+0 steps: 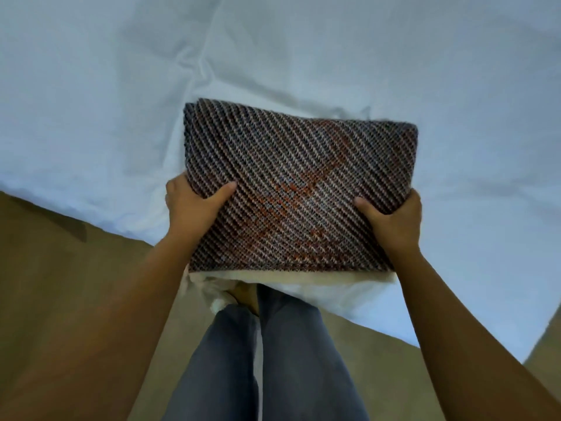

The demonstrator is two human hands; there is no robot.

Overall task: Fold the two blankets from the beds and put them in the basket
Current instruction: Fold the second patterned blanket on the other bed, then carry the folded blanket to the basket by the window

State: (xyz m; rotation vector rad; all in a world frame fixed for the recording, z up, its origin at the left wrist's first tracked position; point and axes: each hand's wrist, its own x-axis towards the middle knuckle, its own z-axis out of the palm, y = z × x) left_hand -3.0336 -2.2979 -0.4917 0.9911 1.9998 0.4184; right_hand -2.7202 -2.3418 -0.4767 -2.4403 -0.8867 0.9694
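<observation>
A folded blanket [291, 189], woven in dark diagonal stripes with orange patches and a white fleecy underside, is held as a thick rectangle over the edge of the bed. My left hand [194, 205] grips its left side, thumb on top and fingers underneath. At the right side my right hand [394, 217] grips it the same way. No basket and no second blanket are in view.
The bed's white sheet [121, 101] fills the upper part of the view, wrinkled near the middle. Tan floor [60, 284] lies below the bed edge. My legs in grey trousers [273, 360] stand under the blanket, close to the bed.
</observation>
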